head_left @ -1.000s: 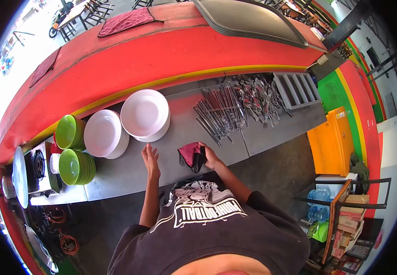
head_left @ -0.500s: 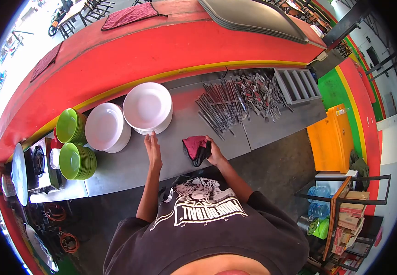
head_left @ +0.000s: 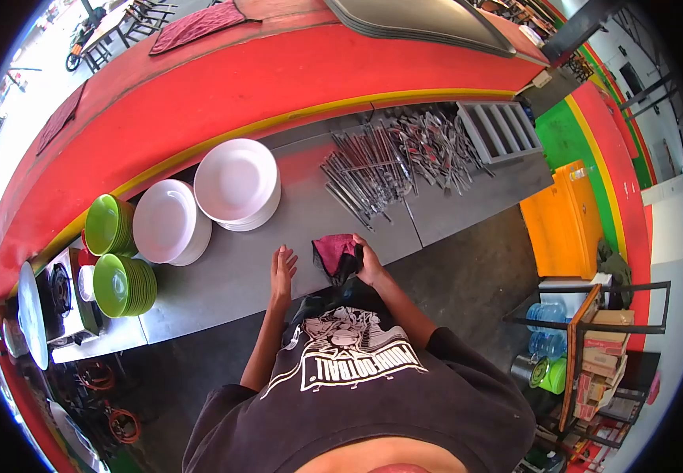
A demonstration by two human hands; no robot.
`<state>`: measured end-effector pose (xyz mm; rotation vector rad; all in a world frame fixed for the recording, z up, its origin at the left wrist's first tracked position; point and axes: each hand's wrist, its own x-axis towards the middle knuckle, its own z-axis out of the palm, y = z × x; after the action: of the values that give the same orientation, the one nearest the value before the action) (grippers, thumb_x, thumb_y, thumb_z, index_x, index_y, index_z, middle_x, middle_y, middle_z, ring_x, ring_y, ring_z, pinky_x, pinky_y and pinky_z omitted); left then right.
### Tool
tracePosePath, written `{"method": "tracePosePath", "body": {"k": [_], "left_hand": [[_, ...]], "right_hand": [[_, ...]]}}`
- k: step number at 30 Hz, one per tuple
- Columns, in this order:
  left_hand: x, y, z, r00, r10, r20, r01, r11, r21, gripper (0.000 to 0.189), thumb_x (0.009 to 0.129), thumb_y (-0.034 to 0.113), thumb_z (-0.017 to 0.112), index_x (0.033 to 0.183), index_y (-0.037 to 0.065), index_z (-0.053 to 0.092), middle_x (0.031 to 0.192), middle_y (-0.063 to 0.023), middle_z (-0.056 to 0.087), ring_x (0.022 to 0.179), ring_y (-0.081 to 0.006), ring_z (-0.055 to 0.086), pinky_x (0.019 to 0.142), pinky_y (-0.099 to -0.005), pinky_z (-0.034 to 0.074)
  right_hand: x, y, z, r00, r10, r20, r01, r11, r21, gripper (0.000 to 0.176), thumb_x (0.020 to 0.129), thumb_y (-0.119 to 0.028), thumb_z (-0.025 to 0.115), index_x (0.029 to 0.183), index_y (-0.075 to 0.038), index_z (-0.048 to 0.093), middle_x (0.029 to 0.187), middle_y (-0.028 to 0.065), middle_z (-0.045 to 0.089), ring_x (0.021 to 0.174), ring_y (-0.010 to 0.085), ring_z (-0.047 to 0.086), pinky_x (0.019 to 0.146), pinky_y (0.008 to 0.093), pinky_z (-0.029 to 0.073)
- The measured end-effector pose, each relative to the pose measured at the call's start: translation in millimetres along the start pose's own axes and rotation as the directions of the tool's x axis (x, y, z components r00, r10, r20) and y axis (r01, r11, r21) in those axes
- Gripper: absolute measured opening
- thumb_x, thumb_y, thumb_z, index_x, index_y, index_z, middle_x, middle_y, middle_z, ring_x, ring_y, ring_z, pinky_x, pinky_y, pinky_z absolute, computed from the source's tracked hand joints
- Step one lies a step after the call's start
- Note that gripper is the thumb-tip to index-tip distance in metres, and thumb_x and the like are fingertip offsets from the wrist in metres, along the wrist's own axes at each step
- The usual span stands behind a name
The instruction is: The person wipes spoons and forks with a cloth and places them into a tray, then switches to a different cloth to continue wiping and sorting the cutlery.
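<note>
In my right hand (head_left: 370, 262) is a folded maroon cloth with black edging (head_left: 337, 254), gripped at its right side above the counter's front edge. My left hand (head_left: 282, 272) is raised to the left of the cloth, fingers extended and apart from it, holding nothing. Beyond my left hand stands a stack of white bowls (head_left: 236, 183), with a second white stack (head_left: 166, 222) to its left. Further off to the right, a spread of metal cutlery and chopsticks (head_left: 369, 169) lies on the steel counter (head_left: 223, 288).
Two stacks of green bowls (head_left: 125, 285) stand at the left, near a stove (head_left: 61, 284). A grey compartment tray (head_left: 499, 132) sits at the counter's right end. Behind runs a red wall (head_left: 263, 79). An orange cabinet (head_left: 562, 221) stands right of the counter.
My left hand has moved right, away from the white bowls and closer to the cloth. My right hand still grips the cloth. The view has shifted slightly.
</note>
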<state>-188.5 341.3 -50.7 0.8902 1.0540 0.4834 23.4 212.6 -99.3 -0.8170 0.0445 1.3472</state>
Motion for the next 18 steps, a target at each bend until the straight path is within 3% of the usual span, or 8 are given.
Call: {"method": "tracePosePath", "body": {"k": [4,7,10,18], "left_hand": [[9.7,3.7,12.8,0.997,0.034,0.068,-0.035,0.999,0.004,0.078,0.097,0.063,0.042,0.15,0.007,0.032,0.148,-0.0191,0.043,0.132,-0.0323,0.048,0.111,-0.0462,0.034],[14.4,7.8,27.1,0.996,0.062,0.066,-0.061,0.998,-0.017,0.077,0.097,0.061,0.046,0.148,0.005,0.034,0.146,-0.0193,0.045,0.13,-0.0322,0.05,0.109,-0.0446,0.036],[15.9,9.4,51.2,0.994,0.08,0.078,-0.08,0.997,-0.008,0.075,0.097,0.061,0.046,0.148,0.006,0.036,0.146,-0.0188,0.045,0.13,-0.0318,0.05,0.108,-0.0442,0.037],[7.2,-35.8,179.6,0.991,0.094,0.098,-0.096,0.995,0.015,0.072,0.099,0.059,0.042,0.148,0.007,0.035,0.145,-0.017,0.047,0.129,-0.031,0.051,0.107,-0.044,0.038]], "right_hand": [[-10.1,-12.5,-15.6,0.998,-0.068,0.016,0.067,0.995,0.069,0.042,0.096,-0.043,0.055,0.121,-0.011,0.062,0.119,0.0043,0.068,0.108,0.0201,0.065,0.098,0.0387,0.05],[-11.0,-21.6,-33.4,0.997,-0.034,-0.065,0.042,0.99,0.137,0.043,0.096,-0.043,0.055,0.122,-0.01,0.062,0.12,0.0054,0.067,0.11,0.0214,0.064,0.1,0.0389,0.048],[-22.8,-39.6,-47.3,0.994,-0.082,0.074,0.073,0.991,0.114,0.043,0.096,-0.044,0.055,0.123,-0.011,0.062,0.119,0.0063,0.067,0.11,0.0222,0.064,0.101,0.039,0.048],[-77.4,-122.3,-139.2,0.992,-0.111,0.065,0.099,0.98,0.175,0.041,0.097,-0.041,0.054,0.118,-0.007,0.063,0.115,0.0068,0.069,0.108,0.0216,0.065,0.099,0.0381,0.05]]}}
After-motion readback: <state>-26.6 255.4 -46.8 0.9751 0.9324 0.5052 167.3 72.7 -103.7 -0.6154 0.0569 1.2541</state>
